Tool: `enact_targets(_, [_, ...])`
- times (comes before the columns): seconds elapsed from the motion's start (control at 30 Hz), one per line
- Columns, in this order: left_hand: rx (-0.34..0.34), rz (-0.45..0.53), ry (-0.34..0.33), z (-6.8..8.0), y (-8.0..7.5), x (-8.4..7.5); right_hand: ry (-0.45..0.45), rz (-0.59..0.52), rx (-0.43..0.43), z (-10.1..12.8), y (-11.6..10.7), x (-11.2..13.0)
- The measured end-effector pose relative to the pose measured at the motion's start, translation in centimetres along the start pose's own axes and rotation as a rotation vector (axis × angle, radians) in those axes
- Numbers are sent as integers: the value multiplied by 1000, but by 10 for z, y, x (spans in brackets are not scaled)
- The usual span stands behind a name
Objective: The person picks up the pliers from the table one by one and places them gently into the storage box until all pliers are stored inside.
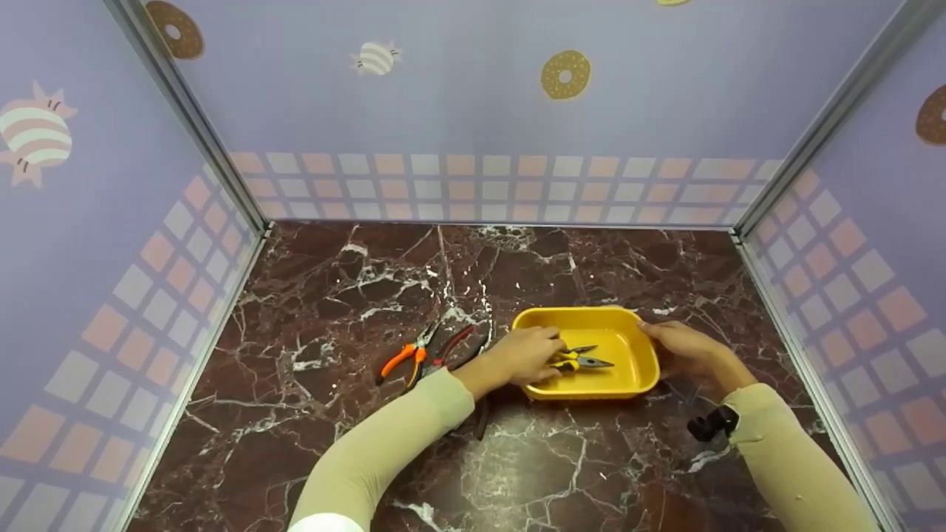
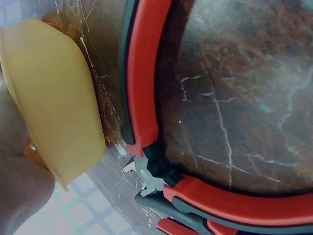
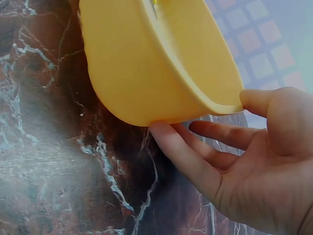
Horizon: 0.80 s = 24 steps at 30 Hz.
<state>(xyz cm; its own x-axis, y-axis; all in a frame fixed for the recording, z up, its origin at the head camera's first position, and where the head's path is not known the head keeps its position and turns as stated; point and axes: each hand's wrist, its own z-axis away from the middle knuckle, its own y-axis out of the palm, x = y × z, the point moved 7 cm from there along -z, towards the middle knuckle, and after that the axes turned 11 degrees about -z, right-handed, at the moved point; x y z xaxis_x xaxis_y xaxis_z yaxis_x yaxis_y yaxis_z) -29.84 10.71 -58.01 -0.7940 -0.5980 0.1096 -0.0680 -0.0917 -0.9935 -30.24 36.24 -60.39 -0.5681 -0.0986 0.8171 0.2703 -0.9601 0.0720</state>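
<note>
- The left hand (image 1: 523, 356) reaches over the near-left rim of the yellow tray (image 1: 640, 386). Its fingers curl around the yellow-handled pliers (image 1: 580, 361) inside the tray, so the grip is closed on the handles.
- The pliers lie low in the tray with the nose pointing right. Whether they rest on the tray floor or are slightly lifted cannot be told from the head view.
- The right hand (image 1: 684, 349) steadies the tray's right end. In the right wrist view the fingers (image 3: 195, 156) are straight against the outer wall and the thumb lies over the rim, a wide, flat grip that encloses nothing.
- The tray stands on the marble worktop (image 1: 355, 295). Just left of it lie orange-handled pliers (image 1: 403, 360) and red-handled pliers (image 1: 451, 347), close beside each other.
- Risk: the tray looks light. A sideways pull on the pliers could likely slide or tip it, since the right hand only braces one end.
- Risk: the left forearm passes close above the tools on the worktop and could knock them.
- Hidden: the left fingertips are masked by the hand itself. The left wrist view shows only the tray's outer wall and red handles at close range. A dark object under the left sleeve is unidentifiable.
</note>
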Motion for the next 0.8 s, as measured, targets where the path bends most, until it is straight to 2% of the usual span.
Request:
enact_targets(0.43, [-21,-42,-19,4,-4,-3,16,-4,-22,-2,-2,-2])
enact_targets(0.7, [-76,-109,16,6,-11,-8,13,11,-62,-2,-5,-4])
enact_targets(0.8, [-84,-147,35,7,-12,-10,6,2,-47,-2,-4,-4])
